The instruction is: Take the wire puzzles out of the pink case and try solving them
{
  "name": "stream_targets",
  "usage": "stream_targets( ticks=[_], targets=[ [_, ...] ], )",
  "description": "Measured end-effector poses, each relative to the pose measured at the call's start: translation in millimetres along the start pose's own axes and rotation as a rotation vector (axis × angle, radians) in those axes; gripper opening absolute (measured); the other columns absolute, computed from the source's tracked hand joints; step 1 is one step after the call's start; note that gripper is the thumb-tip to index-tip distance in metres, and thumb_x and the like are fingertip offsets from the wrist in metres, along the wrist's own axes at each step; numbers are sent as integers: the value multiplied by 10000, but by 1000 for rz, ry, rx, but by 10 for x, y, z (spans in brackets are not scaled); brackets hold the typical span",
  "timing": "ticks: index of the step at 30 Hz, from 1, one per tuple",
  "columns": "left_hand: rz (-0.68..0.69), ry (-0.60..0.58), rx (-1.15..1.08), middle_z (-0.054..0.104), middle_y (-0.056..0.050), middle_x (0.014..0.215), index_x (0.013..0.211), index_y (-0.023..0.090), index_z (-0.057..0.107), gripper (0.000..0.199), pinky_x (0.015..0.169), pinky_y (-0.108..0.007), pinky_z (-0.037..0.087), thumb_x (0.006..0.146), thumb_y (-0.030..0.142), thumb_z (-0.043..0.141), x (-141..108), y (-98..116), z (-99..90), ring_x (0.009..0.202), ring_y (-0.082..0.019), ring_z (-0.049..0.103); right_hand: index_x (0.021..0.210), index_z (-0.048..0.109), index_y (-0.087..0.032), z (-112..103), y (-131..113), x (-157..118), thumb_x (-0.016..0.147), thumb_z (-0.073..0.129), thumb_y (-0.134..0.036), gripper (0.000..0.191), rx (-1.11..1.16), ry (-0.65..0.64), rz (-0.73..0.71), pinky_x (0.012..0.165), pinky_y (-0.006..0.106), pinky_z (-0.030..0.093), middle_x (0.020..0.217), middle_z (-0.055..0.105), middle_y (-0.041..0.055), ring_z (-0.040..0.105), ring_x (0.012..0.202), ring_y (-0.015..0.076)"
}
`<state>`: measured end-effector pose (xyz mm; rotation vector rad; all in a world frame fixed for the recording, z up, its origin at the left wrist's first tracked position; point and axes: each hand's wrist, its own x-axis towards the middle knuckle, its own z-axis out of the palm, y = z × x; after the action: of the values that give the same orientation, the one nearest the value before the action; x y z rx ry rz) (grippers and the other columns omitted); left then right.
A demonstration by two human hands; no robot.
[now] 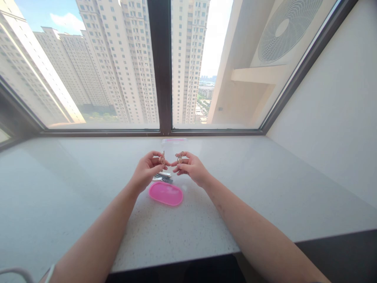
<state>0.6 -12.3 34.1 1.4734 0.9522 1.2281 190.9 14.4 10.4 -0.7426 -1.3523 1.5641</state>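
Note:
My left hand (149, 167) pinches a small gold-coloured looped ornament (162, 158), possibly an earring or a hair clip. A similar gold looped ornament (180, 158) is held between the fingers of my right hand (193, 167). Both hands are raised above the white speckled sill, facing each other with the fingertips nearly meeting. Under my left fingers lie several thin silver and dark pieces (165, 179), partly hidden, whose kind I cannot make out. Closer to me is a shallow pink oval tray or lid (165, 194).
A clear box with a pink strip (174, 140) stands by the window frame, behind my hands. The window (165, 78) bounds the sill (235, 188) at the back, and a white wall (330, 118) closes the right side. A pale cable-like loop (17, 271) shows at bottom left.

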Motion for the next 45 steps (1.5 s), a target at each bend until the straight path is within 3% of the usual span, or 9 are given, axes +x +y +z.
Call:
stream_targets(
  ticks=[5, 20, 35, 45],
  targets=[
    [-23, -28, -73, 696, -55, 820, 853, 167, 555, 169, 666, -309, 475, 712, 180, 647, 12, -31, -22, 690, -166, 634, 904, 556, -157, -12, 15, 16, 651, 690, -192, 289, 21, 23, -1, 603, 274, 535, 837, 702, 66, 671, 668, 157],
    [-144, -80, -251, 712, -71, 858, 943, 171, 556, 288, 664, -301, 494, 679, 166, 670, 19, -30, -47, 718, -175, 663, 812, 595, -131, 9, -17, -9, 637, 740, -259, 260, 33, 26, 17, 612, 287, 546, 827, 701, 86, 677, 682, 172],
    [-164, -31, -163, 708, -57, 816, 883, 165, 563, 269, 657, -300, 494, 686, 238, 730, 30, -55, -28, 730, -179, 665, 792, 671, -120, 12, -18, -6, 668, 716, -302, 225, -30, 59, 2, 572, 272, 513, 817, 696, 88, 663, 684, 174],
    [-171, -58, -89, 694, -61, 859, 837, 156, 554, 203, 657, -279, 472, 714, 216, 702, 27, -58, -26, 742, -172, 662, 769, 685, -132, -9, 16, 27, 661, 709, -300, 201, -138, 132, -87, 527, 243, 435, 722, 632, 29, 521, 613, 111]
  ],
)
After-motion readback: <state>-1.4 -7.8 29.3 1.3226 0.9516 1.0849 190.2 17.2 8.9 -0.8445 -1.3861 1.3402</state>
